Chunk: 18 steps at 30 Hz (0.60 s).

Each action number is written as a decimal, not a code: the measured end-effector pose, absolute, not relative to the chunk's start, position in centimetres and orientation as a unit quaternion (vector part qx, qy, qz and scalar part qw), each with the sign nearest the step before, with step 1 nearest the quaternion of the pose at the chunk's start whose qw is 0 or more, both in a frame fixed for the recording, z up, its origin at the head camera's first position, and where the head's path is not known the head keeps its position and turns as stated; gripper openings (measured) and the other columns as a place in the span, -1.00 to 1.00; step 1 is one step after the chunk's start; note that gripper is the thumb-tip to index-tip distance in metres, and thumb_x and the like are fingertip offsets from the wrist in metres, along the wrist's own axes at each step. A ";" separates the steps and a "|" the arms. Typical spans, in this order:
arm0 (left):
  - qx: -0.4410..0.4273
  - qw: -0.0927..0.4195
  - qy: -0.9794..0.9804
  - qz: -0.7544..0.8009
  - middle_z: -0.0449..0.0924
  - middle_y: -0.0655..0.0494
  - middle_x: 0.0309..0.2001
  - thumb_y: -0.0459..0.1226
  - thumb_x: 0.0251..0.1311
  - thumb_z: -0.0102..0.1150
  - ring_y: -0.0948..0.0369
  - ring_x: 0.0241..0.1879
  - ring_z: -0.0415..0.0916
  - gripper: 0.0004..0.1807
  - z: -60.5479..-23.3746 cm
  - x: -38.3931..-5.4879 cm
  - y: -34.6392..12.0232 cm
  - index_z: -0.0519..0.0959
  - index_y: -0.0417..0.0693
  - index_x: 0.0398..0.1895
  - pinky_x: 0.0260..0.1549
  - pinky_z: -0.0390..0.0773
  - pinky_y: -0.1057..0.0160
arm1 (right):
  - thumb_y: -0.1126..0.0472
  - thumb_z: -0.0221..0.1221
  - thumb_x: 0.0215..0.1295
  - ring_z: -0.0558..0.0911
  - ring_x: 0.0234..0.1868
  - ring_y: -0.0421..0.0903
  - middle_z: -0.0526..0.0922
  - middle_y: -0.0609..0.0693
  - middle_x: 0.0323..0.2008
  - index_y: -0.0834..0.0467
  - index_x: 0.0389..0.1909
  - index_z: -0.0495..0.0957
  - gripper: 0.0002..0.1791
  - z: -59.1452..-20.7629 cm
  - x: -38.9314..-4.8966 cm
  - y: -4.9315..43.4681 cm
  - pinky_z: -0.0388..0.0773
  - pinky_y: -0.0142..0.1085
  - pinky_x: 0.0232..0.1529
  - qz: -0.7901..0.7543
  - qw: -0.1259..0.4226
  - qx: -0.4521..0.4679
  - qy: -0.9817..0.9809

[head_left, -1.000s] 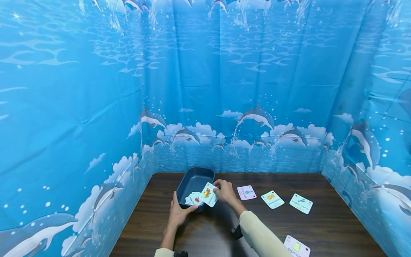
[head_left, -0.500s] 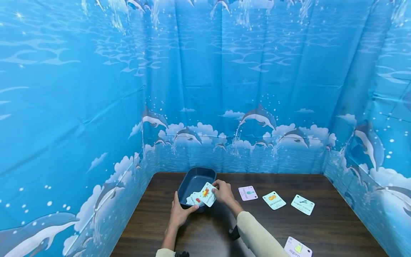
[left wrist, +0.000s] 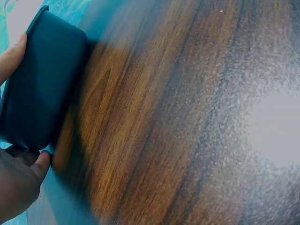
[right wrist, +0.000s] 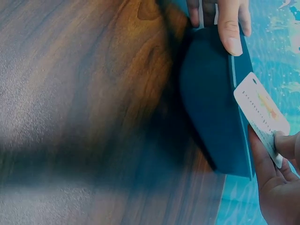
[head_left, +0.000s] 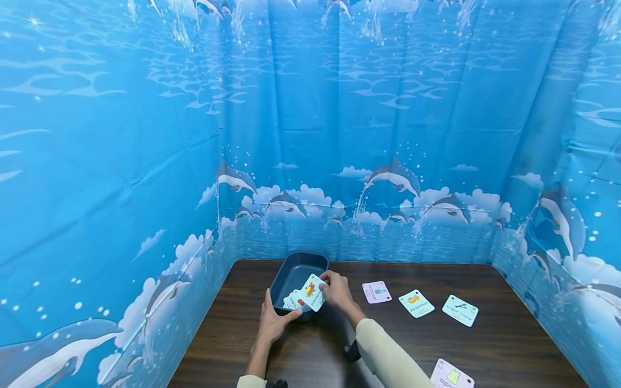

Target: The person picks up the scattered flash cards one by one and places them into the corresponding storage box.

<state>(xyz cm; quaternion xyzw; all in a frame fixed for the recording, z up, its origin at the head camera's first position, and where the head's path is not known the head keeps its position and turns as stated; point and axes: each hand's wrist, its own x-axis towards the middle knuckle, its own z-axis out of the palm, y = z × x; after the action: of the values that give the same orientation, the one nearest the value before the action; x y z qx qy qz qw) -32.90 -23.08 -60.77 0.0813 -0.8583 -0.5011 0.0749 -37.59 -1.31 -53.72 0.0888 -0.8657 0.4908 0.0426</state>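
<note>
The right hand (head_left: pixel 336 289) pinches a pale mint card with rounded corners and an orange-red fruit picture (head_left: pixel 310 291) between thumb and fingers, the card tilted over the near right rim of a deep, dark-blue rectangular bin (head_left: pixel 292 276). Against one second ago, the card sits slightly farther in over the bin. The left hand (head_left: pixel 273 322), fingers curled round the bin's near left corner, grips as before; pale cards (head_left: pixel 292 302) lie inside.

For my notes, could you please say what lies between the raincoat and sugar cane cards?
The head view shows the persimmon card between them on the table.
</note>
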 end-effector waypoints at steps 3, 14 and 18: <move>0.082 0.076 -0.858 -0.502 0.07 -0.55 0.58 0.10 0.04 0.67 -0.44 0.49 0.22 0.49 -60.8 -32.9 -23.1 -0.22 -0.21 0.75 0.44 0.27 -0.48 | 0.35 0.26 0.50 0.59 -0.31 -0.09 0.67 0.10 -0.26 0.26 0.00 0.70 -0.85 -54.2 -37.6 -1.7 0.60 -0.29 -0.30 0.490 0.047 0.087 -0.866; 0.085 0.073 -0.859 -0.499 0.05 -0.55 0.59 0.10 0.06 0.65 -0.44 0.49 0.22 0.47 -60.9 -33.0 -23.2 -0.21 -0.22 0.75 0.43 0.27 -0.50 | 0.35 0.25 0.51 0.61 -0.32 -0.08 0.68 0.11 -0.28 0.26 0.02 0.69 -0.83 -54.8 -37.5 -2.7 0.59 -0.26 -0.31 0.498 0.050 0.070 -0.863; 0.087 0.068 -0.859 -0.501 0.02 -0.54 0.61 0.11 0.08 0.64 -0.44 0.50 0.20 0.46 -60.8 -33.1 -23.3 -0.23 -0.19 0.76 0.45 0.25 -0.51 | 0.33 0.24 0.53 0.63 -0.31 -0.07 0.69 0.13 -0.24 0.26 0.06 0.68 -0.81 -54.7 -37.6 -3.1 0.64 -0.23 -0.29 0.505 0.048 0.068 -0.859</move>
<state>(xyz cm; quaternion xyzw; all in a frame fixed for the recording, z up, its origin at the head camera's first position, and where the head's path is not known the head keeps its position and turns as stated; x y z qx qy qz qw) -33.08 -23.25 -60.83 0.0868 -0.8586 -0.5007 0.0678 -37.58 -3.11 -54.70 0.0677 -0.8594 0.5045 0.0476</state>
